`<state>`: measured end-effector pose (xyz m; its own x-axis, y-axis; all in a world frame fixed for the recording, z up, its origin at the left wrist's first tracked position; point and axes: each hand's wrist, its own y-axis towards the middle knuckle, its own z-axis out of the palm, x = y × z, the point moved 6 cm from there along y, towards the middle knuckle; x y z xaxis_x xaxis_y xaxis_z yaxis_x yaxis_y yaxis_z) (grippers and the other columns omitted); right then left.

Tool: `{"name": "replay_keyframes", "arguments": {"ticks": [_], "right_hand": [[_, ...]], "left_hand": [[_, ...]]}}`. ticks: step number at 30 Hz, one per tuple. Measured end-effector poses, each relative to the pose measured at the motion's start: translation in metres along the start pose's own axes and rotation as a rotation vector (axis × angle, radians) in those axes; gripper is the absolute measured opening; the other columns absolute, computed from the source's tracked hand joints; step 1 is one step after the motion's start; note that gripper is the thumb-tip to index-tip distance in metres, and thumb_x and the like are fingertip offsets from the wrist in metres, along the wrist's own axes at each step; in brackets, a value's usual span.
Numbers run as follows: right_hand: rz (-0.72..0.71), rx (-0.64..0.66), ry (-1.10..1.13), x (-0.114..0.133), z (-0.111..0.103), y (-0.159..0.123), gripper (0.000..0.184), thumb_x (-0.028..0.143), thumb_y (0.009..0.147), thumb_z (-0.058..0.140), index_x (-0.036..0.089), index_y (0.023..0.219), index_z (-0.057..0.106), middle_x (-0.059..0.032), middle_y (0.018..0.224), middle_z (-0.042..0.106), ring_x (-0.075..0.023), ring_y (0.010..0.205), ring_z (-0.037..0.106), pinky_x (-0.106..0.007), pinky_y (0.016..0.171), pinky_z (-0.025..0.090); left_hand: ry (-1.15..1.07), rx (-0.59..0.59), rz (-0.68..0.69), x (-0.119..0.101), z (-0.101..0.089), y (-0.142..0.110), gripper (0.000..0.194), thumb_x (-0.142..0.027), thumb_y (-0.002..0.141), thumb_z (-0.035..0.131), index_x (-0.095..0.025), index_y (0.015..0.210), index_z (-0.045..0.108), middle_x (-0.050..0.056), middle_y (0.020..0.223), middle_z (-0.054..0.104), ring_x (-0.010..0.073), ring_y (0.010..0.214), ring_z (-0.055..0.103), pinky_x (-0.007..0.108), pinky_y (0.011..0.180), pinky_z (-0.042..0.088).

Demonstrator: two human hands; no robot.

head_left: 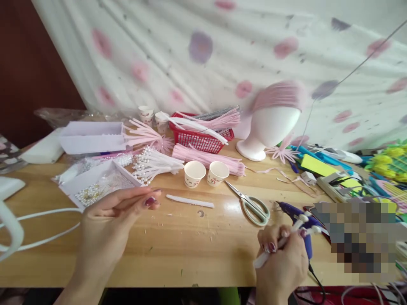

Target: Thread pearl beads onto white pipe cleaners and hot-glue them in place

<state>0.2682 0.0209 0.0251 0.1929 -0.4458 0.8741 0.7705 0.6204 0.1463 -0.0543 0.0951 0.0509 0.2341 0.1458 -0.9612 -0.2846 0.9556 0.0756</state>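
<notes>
My left hand (122, 212) hovers over the table's left half, close to the bead tray, with its thumb and fingertips brought together. Whatever they may pinch is too small or hidden to make out. Low on the right, my right hand (282, 254) is closed around white fuzzy stems (262, 259) whose rounded white tips poke out past the fingers. Just beyond it lies a dark blue glue gun (288, 210) with a black cord. A short white stick (190, 201) lies between the hands. Green-handled scissors (254, 207) rest behind, beside two paper cups (194, 173).
An open tray (135, 180) holds beads at left. Pearl-tipped white stems (155, 165), pink stems (210, 160) and a red basket (199, 142) stand behind. A foam head (273, 127) stands at back right. Cables, a power strip and coloured items crowd the right side.
</notes>
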Motion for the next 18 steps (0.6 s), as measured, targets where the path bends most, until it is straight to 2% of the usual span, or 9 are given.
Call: {"name": "replay_keyframes", "arguments": {"ticks": [2,4,5,7,8,9,11,15,18], "right_hand": [[-0.083,-0.001,0.000,0.009,-0.010,-0.001,0.038,0.041,0.099,0.059,0.024,0.067,0.050,0.0077,0.047,0.039,-0.0111,0.041,0.033,-0.025,0.043,0.030],[-0.155,0.011,-0.007,0.014,-0.019,-0.004,0.039,0.048,0.099,0.059,0.026,0.067,0.051,0.0070,0.045,0.039,-0.0133,0.038,0.031,-0.029,0.042,0.030],[-0.176,0.018,0.002,0.015,-0.023,-0.006,0.040,0.051,0.098,0.058,0.028,0.066,0.051,0.0068,0.043,0.039,-0.0140,0.037,0.030,-0.031,0.041,0.030],[-0.186,0.034,0.039,0.016,-0.029,-0.009,0.042,0.055,0.097,0.058,0.029,0.064,0.052,0.0063,0.040,0.038,-0.0147,0.034,0.029,-0.032,0.040,0.030],[-0.181,0.052,0.057,0.016,-0.031,-0.010,0.043,0.056,0.096,0.059,0.029,0.063,0.053,0.0058,0.038,0.039,-0.0149,0.033,0.029,-0.033,0.040,0.030],[-0.173,0.074,0.076,0.017,-0.033,-0.011,0.044,0.057,0.096,0.060,0.030,0.063,0.054,0.0051,0.037,0.040,-0.0152,0.033,0.031,-0.033,0.040,0.030],[-0.151,0.125,0.105,0.017,-0.034,-0.012,0.043,0.058,0.093,0.065,0.029,0.062,0.058,0.0038,0.036,0.043,-0.0154,0.032,0.035,-0.033,0.040,0.031],[-0.061,0.165,0.209,0.008,-0.033,-0.016,0.041,0.052,0.092,0.069,0.025,0.063,0.060,0.0035,0.039,0.050,-0.0118,0.036,0.042,-0.029,0.042,0.035],[0.026,0.116,0.253,-0.008,-0.033,-0.019,0.040,0.044,0.101,0.059,0.022,0.067,0.056,0.0047,0.042,0.049,-0.0098,0.038,0.042,-0.025,0.043,0.035]], "left_hand": [[-0.061,0.014,0.072,-0.007,0.014,0.001,0.018,-0.025,0.068,0.092,-0.026,0.078,0.076,-0.005,0.072,0.081,0.0158,0.061,0.073,0.025,0.068,0.060],[-0.121,0.099,0.119,-0.013,0.046,-0.005,0.014,-0.030,0.077,0.085,-0.026,0.081,0.072,-0.005,0.069,0.079,0.0142,0.055,0.069,0.024,0.060,0.057],[-0.128,0.204,0.109,-0.013,0.069,-0.011,0.011,-0.034,0.084,0.078,-0.026,0.086,0.070,-0.005,0.067,0.077,0.0141,0.051,0.066,0.025,0.058,0.055],[0.039,0.598,0.063,-0.008,0.126,-0.029,0.018,-0.038,0.097,0.059,-0.026,0.099,0.071,-0.002,0.059,0.073,0.0195,0.056,0.071,0.031,0.066,0.058],[0.190,0.807,0.104,-0.005,0.151,-0.040,0.016,-0.035,0.093,0.064,-0.025,0.101,0.073,0.003,0.073,0.078,0.0245,0.074,0.076,0.035,0.075,0.059],[0.362,0.917,0.210,-0.003,0.167,-0.046,0.016,-0.034,0.083,0.076,-0.024,0.096,0.076,0.009,0.093,0.081,0.0306,0.094,0.076,0.039,0.086,0.058],[0.647,0.913,0.370,-0.002,0.182,-0.039,0.014,-0.029,0.084,0.074,-0.023,0.096,0.078,0.014,0.123,0.076,0.0348,0.117,0.069,0.042,0.100,0.052],[0.931,0.797,0.374,-0.002,0.179,0.016,0.027,-0.020,0.098,0.048,-0.018,0.100,0.076,0.016,0.108,0.076,0.0330,0.110,0.069,0.048,0.101,0.049],[1.160,0.873,0.287,0.009,0.181,0.057,0.027,-0.032,0.096,0.065,-0.017,0.118,0.067,0.010,0.122,0.069,0.0262,0.109,0.067,0.049,0.095,0.055]]}}
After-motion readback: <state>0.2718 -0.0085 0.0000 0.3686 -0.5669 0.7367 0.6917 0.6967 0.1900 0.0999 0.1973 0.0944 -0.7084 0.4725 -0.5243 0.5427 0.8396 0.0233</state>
